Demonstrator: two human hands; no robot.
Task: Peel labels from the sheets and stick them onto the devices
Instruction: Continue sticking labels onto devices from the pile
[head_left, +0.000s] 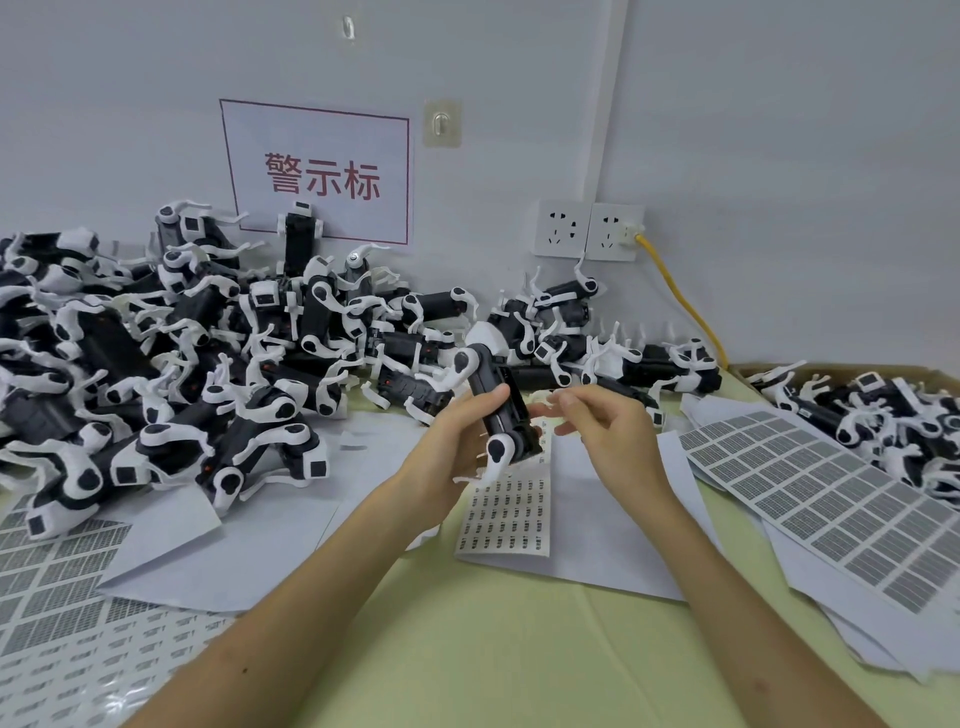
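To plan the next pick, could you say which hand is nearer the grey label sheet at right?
Right. The right hand hovers just left of the sheet; the left hand, holding a device, is farther left.

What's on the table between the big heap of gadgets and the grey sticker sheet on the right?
The head view shows a small sheet of tiny black labels on white paper, below the left hand holding one device.

Small label sheet (506, 514), centre: print too small to read; left hand (456, 444): fingers mostly hidden behind held device (500, 410); right hand (610, 434): whether fingers pinch anything, cannot tell; device pile (156, 364): cut by left edge; lower-left sheet (62, 623): cut by left and bottom edges.
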